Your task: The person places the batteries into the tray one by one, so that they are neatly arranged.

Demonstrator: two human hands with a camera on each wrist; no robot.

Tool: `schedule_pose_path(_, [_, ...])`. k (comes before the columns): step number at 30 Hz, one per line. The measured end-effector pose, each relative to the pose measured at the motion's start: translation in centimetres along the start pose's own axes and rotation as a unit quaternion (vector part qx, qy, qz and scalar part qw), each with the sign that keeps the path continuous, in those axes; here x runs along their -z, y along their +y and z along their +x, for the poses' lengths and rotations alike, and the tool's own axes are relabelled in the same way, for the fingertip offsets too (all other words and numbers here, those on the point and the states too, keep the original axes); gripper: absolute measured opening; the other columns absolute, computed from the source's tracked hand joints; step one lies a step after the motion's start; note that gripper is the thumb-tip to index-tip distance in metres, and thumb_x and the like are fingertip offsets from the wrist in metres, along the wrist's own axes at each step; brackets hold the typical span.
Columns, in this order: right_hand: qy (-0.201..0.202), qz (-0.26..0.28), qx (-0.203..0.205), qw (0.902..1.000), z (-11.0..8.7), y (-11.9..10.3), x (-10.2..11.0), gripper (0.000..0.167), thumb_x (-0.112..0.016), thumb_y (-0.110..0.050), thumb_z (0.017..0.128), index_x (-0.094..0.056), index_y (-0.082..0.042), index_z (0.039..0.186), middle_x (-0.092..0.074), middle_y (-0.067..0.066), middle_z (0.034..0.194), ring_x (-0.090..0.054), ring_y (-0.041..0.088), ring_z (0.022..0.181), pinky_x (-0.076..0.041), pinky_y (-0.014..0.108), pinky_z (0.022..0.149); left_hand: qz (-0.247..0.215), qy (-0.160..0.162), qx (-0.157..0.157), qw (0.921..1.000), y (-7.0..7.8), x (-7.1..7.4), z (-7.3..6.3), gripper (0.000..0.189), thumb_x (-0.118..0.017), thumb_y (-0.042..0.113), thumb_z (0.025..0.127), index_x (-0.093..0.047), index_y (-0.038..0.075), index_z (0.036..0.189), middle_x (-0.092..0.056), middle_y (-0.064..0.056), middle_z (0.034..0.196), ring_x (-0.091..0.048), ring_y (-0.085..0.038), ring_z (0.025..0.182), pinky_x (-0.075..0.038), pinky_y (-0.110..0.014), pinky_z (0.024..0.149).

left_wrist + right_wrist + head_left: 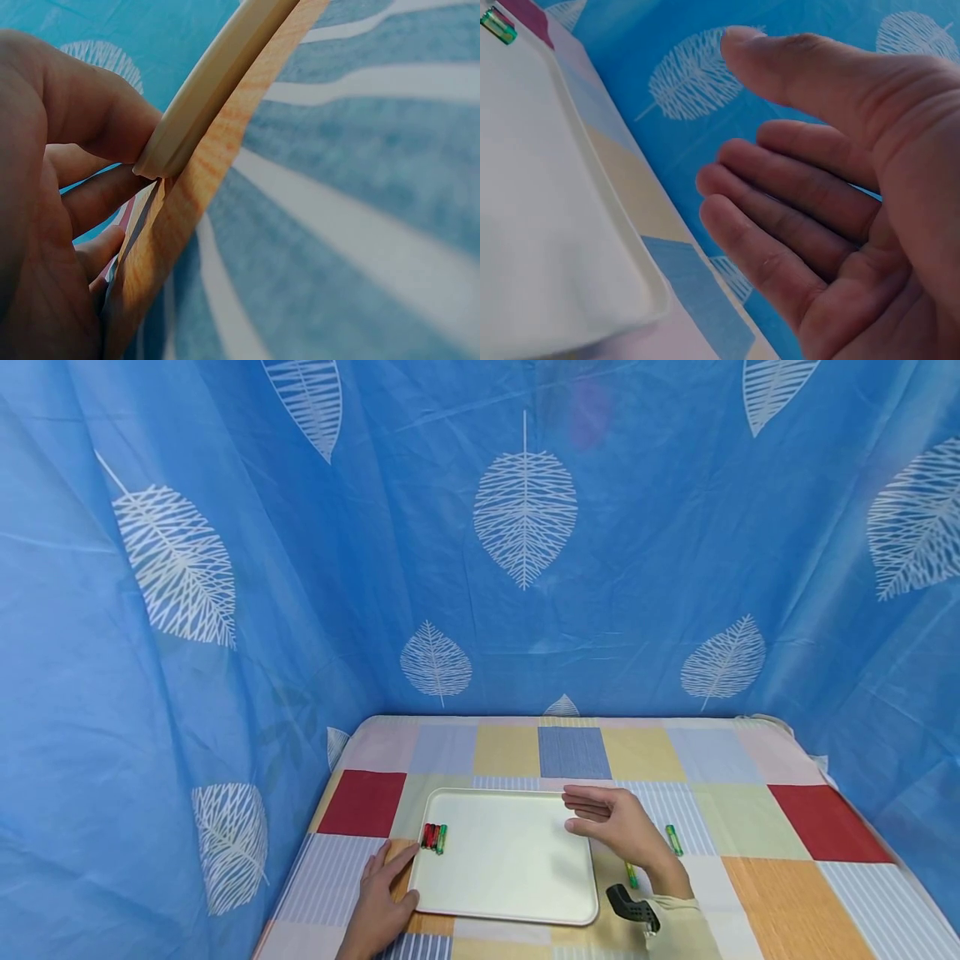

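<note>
A cream rectangular tray (510, 860) lies on the patchwork cloth. Along its left side, red-and-black batteries (430, 836) and a green battery (441, 839) lie side by side. My left hand (381, 893) is at the tray's left edge, thumb and forefinger spread along it. In the left wrist view its thumb touches the tray rim (217, 82). Over the tray's right edge, my right hand (615, 822) hovers with extended fingers and nothing in it; its palm shows in the right wrist view. Two more green batteries lie on the cloth, one beyond the right wrist (674, 840), one partly hidden beside it.
The patchwork tablecloth (772, 893) covers the table around the tray. Blue curtains (622, 543) with white leaf prints hang behind and at both sides. A black device (632, 910) sits at my right wrist.
</note>
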State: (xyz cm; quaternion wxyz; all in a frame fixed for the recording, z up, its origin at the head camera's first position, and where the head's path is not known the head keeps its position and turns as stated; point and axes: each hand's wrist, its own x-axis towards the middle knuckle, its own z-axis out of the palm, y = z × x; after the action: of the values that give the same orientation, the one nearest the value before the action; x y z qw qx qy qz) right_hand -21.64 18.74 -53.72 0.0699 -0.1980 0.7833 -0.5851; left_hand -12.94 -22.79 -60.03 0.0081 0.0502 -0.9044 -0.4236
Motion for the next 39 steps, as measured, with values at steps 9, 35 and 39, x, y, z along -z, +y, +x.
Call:
schedule_pose_path(9, [-0.010, 0.001, 0.002, 1.0000, -1.7, 0.1, 2.0, 0.057, -0.084, -0.012, 0.096, -0.065, 0.003, 0.148, -0.065, 0.034, 0.147, -0.071, 0.040, 0.133, -0.063, 0.026, 0.101, 0.000, -0.001, 0.000, 1.0000, -0.2, -0.1, 0.1, 0.072, -0.075, 0.000, 0.078, -0.069, 0.013, 0.148, -0.039, -0.037, 0.168, -0.022, -0.061, 0.161, -0.010, -0.080, 0.129])
schedule_pose_path(35, [0.009, -0.049, -0.071, 0.9962, -7.3, 2.5, 5.6, 0.063, -0.087, -0.017, 0.093, -0.065, 0.002, 0.148, -0.069, 0.023, 0.147, -0.075, 0.024, 0.129, -0.063, 0.027, 0.100, 0.002, -0.005, 0.007, 1.0000, 0.2, 0.0, 0.0, 0.072, -0.076, 0.001, 0.078, -0.069, 0.014, 0.149, -0.038, -0.037, 0.168, -0.021, -0.062, 0.161, -0.012, -0.082, 0.128])
schedule_pose_path(39, [0.013, -0.060, -0.097, 0.9934, -7.6, 2.7, 5.8, 0.063, -0.088, -0.019, 0.092, -0.066, 0.001, 0.147, -0.069, 0.021, 0.148, -0.073, 0.035, 0.131, -0.064, 0.029, 0.099, -0.001, -0.004, 0.004, 1.0000, 0.1, -0.1, 0.0, 0.072, -0.075, 0.001, 0.078, -0.069, 0.013, 0.149, -0.040, -0.037, 0.167, -0.022, -0.061, 0.161, -0.012, -0.081, 0.128])
